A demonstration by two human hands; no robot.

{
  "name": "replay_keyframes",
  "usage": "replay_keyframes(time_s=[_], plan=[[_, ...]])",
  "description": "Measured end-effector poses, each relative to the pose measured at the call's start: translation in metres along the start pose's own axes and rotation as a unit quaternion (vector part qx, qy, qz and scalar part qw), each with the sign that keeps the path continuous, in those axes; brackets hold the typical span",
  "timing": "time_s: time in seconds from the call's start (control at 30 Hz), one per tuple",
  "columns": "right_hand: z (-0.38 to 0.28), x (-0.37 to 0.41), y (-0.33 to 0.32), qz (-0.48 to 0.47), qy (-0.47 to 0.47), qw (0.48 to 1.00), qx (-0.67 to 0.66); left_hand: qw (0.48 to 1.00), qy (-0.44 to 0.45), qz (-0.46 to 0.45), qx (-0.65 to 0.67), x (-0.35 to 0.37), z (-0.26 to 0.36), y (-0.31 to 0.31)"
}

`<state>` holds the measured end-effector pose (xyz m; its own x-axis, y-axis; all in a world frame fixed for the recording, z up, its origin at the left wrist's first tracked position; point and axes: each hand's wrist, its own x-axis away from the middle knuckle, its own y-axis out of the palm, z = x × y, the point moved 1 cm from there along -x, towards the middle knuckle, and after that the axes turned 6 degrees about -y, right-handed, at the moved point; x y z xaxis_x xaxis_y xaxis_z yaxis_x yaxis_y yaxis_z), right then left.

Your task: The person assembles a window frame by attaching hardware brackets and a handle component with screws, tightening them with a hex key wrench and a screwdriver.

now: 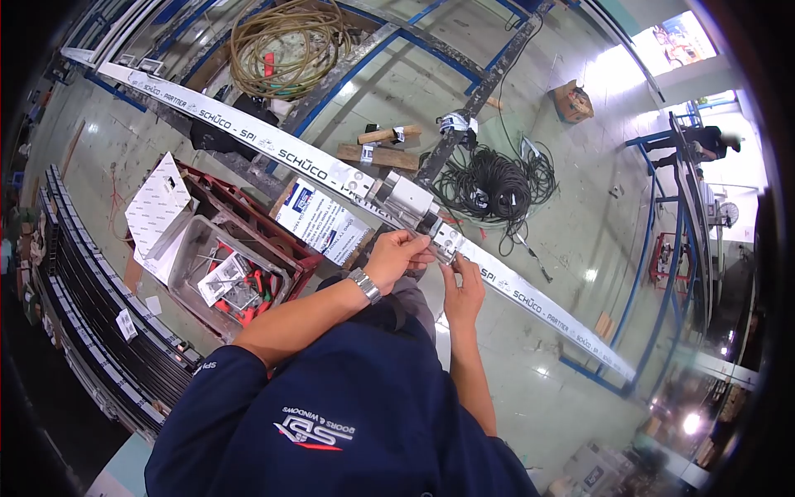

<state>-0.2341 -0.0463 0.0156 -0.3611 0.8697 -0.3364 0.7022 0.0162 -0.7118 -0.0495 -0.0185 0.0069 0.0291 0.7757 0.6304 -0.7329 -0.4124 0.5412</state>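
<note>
A long white-wrapped profile (310,159) with printed lettering runs diagonally across the view. Near its middle sits a silver metal block (407,197), with a metal plate with holes (448,238) just to its right. My left hand (399,258), with a watch on the wrist, has its fingertips pinched at the near edge of the profile, below the block. Beside it, my right hand (463,286) holds its thumb and finger together at the lower edge of the plate. Both hands touch a small metal piece (441,253) there, partly hidden by the fingers.
A grey tool bin (184,263) stands at left, near stacked black profiles (103,331). Beyond the profile lie a coiled hose (286,16), wood blocks (377,156), black cable (497,186) and a cardboard box (571,101). Another person (700,142) works at far right.
</note>
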Motion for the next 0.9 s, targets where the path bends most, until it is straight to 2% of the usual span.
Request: replay_keyframes(time_s=[0.1, 0.13, 0.17, 0.2, 0.23, 0.33, 0.37, 0.4, 0.43, 0.53, 0.67, 0.7, 0.77, 0.8, 0.83, 0.87, 0.9], plan=[[0.011, -0.002, -0.001, -0.101, 0.047, 0.993, -0.034, 1.000, -0.001, 0.011, 0.001, -0.001, 0.001, 0.003], [0.015, 0.000, 0.003, -0.114, 0.182, 0.961, -0.176, 1.000, 0.002, 0.014, 0.003, -0.001, -0.001, 0.004], [0.017, 0.003, 0.009, -0.123, 0.308, 0.890, -0.313, 1.000, 0.005, 0.018, 0.005, -0.001, -0.002, 0.004], [0.014, 0.005, 0.014, -0.128, 0.422, 0.784, -0.438, 1.000, 0.009, 0.022, 0.008, -0.001, -0.003, 0.004], [0.011, 0.005, 0.015, -0.120, 0.436, 0.712, -0.537, 1.000, 0.009, 0.018, 0.005, -0.001, -0.003, 0.004], [-0.010, -0.002, 0.006, -0.072, 0.437, 0.735, -0.513, 1.000, 0.007, 0.016, 0.009, -0.003, -0.005, 0.002], [-0.014, -0.005, 0.002, -0.061, 0.346, 0.840, -0.413, 1.000, 0.004, 0.018, 0.012, -0.005, -0.006, 0.001], [-0.019, -0.003, -0.004, -0.048, 0.245, 0.920, -0.301, 1.000, 0.001, 0.020, 0.015, -0.004, -0.005, 0.003], [-0.022, -0.004, -0.008, -0.033, 0.137, 0.973, -0.181, 1.000, 0.005, 0.021, 0.014, -0.004, -0.002, 0.004], [-0.015, -0.008, -0.021, -0.098, -0.046, 0.993, -0.039, 1.000, 0.009, 0.025, 0.012, 0.001, -0.003, 0.003], [-0.003, -0.010, -0.019, -0.076, -0.162, 0.983, 0.034, 1.000, 0.004, 0.020, -0.007, -0.003, -0.003, 0.003], [0.001, -0.010, -0.016, -0.106, -0.061, 0.992, -0.021, 1.000, -0.003, 0.020, -0.018, -0.002, -0.002, 0.002], [0.009, -0.008, -0.008, -0.159, 0.143, 0.969, -0.128, 0.999, -0.009, 0.020, -0.023, 0.002, -0.002, 0.001], [0.014, -0.007, 0.000, -0.138, 0.252, 0.921, -0.264, 0.999, -0.011, 0.020, -0.026, 0.003, 0.000, 0.001], [0.017, -0.005, 0.010, -0.114, 0.354, 0.841, -0.392, 1.000, -0.006, 0.013, -0.023, 0.002, -0.001, -0.001], [0.020, 0.000, 0.017, -0.087, 0.444, 0.734, -0.507, 1.000, -0.002, 0.006, -0.019, 0.000, -0.004, -0.003], [0.016, -0.002, 0.016, -0.078, 0.451, 0.729, -0.509, 1.000, 0.003, -0.002, -0.013, -0.001, -0.004, -0.002]])
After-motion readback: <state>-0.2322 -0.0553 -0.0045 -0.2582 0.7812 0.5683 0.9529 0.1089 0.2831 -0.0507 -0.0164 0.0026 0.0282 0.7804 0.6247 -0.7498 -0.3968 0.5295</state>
